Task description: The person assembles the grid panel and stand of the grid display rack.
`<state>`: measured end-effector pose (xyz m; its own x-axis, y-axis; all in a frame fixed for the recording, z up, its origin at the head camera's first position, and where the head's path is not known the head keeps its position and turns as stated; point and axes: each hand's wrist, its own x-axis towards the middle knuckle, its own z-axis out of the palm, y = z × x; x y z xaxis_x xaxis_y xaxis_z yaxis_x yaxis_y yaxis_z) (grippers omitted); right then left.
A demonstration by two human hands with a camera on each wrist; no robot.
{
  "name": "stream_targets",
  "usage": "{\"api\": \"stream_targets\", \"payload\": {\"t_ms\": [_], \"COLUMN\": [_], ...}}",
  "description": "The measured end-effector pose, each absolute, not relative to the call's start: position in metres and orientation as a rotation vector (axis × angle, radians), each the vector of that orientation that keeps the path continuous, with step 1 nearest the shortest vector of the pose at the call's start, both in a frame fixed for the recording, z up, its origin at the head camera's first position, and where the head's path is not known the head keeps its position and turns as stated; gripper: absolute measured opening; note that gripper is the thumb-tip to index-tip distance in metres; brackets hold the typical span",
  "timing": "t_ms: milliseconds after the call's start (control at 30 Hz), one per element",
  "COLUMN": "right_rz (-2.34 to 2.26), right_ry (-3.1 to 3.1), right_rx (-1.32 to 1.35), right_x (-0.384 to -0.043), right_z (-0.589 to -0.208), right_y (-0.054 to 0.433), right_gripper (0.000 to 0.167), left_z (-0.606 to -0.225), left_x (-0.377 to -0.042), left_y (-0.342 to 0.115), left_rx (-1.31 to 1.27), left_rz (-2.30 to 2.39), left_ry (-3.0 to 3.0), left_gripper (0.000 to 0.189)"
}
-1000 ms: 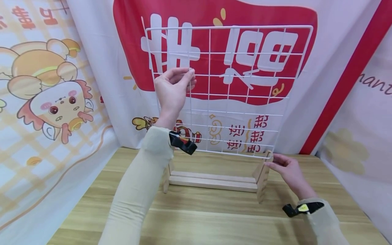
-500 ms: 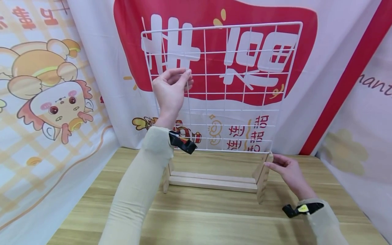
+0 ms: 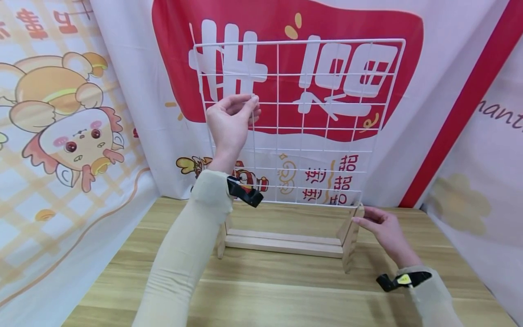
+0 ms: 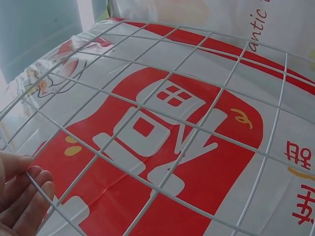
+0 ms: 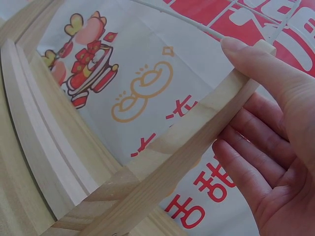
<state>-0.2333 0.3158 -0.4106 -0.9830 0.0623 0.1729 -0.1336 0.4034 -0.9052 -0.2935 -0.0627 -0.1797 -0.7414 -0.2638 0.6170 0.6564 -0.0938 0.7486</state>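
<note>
A white wire grid panel (image 3: 300, 42) stands raised above a pale wooden stand (image 3: 282, 245). My left hand (image 3: 229, 120) pinches one of the panel's wires on its left side between thumb and fingers; the left wrist view shows these fingers (image 4: 30, 204) at a wire. Low on the right, my right hand (image 3: 386, 231) holds the top of the stand's right upright (image 3: 349, 245). In the right wrist view, the thumb lies over the upright's top end (image 5: 206, 105), with the fingers behind. The panel's lower right corner is at that top; whether it sits in the wood is unclear. My left arm hides much of the left upright.
The stand rests on a wood-grain tabletop (image 3: 286, 295). Behind it hangs a white cloth with a red printed patch (image 3: 286, 18). A checked cartoon cloth (image 3: 69, 109) covers the left side, and another pale cloth (image 3: 474, 159) the right.
The panel's right side shifted left and rose, then came down a little. My left hand moved slightly with it. The right hand and stand stayed in place.
</note>
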Motion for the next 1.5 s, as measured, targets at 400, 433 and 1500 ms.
{"api": "stream_targets", "payload": {"t_ms": [400,433,1500], "right_rz": [1.638,1.64,1.657], "right_ry": [-2.468,-2.468,-2.475], "right_rx": [0.068,0.065,0.062], "right_x": [-0.235,-0.235,-0.234], "right_z": [-0.409,-0.409,-0.41], "right_y": [0.315,0.315,0.315], "right_gripper": [0.061,0.061,0.062], "left_z": [-0.186,-0.187,-0.204], "left_x": [-0.292,-0.292,-0.283], "left_y": [-0.061,-0.061,-0.063], "left_rx": [-0.448,-0.45,-0.511], "left_rz": [-1.876,-1.876,-1.889], "left_ry": [-1.575,-1.577,-1.59], "left_gripper": [0.026,0.025,0.026]}}
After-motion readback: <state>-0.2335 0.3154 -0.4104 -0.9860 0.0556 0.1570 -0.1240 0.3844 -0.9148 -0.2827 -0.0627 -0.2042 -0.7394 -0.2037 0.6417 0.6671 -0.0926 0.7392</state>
